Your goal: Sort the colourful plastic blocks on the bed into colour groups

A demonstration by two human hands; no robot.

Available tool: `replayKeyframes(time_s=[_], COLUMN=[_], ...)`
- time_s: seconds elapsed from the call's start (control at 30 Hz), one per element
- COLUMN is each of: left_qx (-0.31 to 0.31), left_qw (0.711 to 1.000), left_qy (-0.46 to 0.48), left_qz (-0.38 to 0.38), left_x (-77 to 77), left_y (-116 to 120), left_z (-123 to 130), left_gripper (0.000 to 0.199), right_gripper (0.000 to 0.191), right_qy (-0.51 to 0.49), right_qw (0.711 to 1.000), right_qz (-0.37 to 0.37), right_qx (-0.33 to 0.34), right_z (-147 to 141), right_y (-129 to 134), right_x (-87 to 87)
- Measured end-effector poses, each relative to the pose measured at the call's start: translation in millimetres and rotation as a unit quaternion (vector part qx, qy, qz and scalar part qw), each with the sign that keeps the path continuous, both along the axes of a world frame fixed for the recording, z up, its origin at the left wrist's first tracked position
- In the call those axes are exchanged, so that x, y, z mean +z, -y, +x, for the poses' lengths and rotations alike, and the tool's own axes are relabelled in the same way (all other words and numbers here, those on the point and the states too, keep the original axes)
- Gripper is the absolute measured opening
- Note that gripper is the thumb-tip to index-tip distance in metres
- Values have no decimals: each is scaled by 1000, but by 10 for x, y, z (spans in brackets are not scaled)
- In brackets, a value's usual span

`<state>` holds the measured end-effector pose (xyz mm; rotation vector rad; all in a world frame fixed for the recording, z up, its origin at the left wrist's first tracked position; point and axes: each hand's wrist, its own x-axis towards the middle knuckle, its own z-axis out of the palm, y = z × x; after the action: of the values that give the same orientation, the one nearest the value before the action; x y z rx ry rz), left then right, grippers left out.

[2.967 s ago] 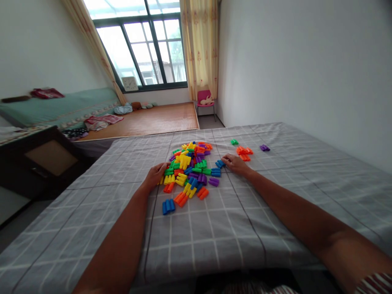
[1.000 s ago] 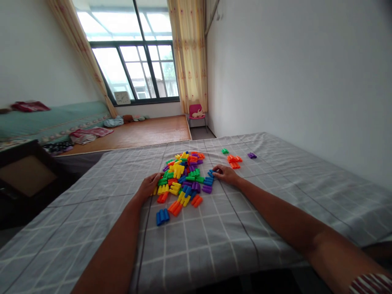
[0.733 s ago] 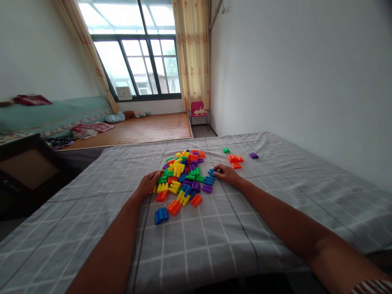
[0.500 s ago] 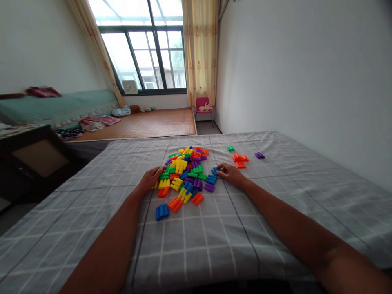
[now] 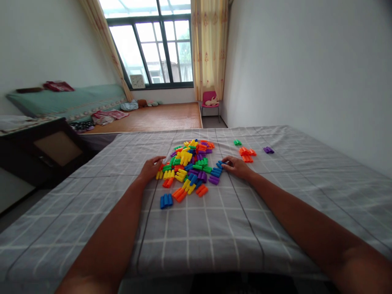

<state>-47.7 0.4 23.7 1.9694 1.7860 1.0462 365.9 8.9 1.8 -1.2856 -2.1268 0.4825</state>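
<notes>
A heap of yellow, green, orange, purple and blue plastic pieces (image 5: 185, 158) lies on a grey checked cloth (image 5: 196, 228). At the heap's left edge rests my left hand (image 5: 152, 168), fingers stretched out beside orange and yellow pieces, holding nothing that I can see. On the right side, my right hand (image 5: 236, 166) has thumb and fingers closed on a blue piece (image 5: 219, 164). Just below that piece are another blue one and a purple piece (image 5: 214, 179). A separate blue piece (image 5: 166, 201) lies in front of the heap.
Right of the heap lie orange pieces (image 5: 246, 154), a green piece (image 5: 237, 142) and a purple piece (image 5: 268, 150). Beyond the cloth are a wooden bed surface (image 5: 165, 116), a pink chair (image 5: 210, 97) and a dark cabinet (image 5: 52, 143) at left.
The view has shifted, so the cloth and heap appear higher and further right. My left hand has moved slightly away from the heap's edge, uncovering some orange and yellow pieces.
</notes>
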Motion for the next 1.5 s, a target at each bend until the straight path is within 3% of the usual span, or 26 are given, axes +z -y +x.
replayKeyframes(time_s=[0.4, 0.5, 0.67, 0.83, 0.93, 1.1, 1.17, 1.23, 1.33, 1.5], left_qx=[53, 60, 16, 97, 93, 47, 41, 53, 78, 85], left_qw=[998, 995, 987, 993, 989, 985, 986, 986, 982, 980], left_qy=[12, -48, -99, -4, 109, 158, 146, 141, 150, 159], left_qz=[-40, -71, -128, -65, -36, -59, -71, -78, -80, -85], left_x=[-104, -28, 147, -12, -150, -192, -167, -142, -117, -102], left_y=[15, -26, -120, -41, 2, 7, 13, 18, 17, 22], left_z=[46, 52, -64, -314, -438, -501, -488, -469, -450, -441], left_gripper=[61, 54, 48, 55, 61, 61, 58, 53, 44, 39], right_gripper=[28, 33, 37, 36, 38, 41, 42, 43, 42, 32], right_qy=[3, -3, -5, -53, -80, -118, -174, -209, -204, -127], right_qw=[1000, 1000, 1000, 998, 994, 989, 979, 961, 936, 934], right_qz=[-1, -10, -11, -41, -69, -87, -89, -91, -100, -62], right_qx=[-12, 1, -9, 5, 8, -4, -61, -159, -269, -329], right_z=[10, 30, 33, -3, 46, 570, 943, 1338, 1821, 2200], right_y=[-50, -56, -32, 32, 79, 117, 124, 146, 227, 390], right_x=[-47, -46, -13, 19, 50, 206, 278, 301, 205, -37])
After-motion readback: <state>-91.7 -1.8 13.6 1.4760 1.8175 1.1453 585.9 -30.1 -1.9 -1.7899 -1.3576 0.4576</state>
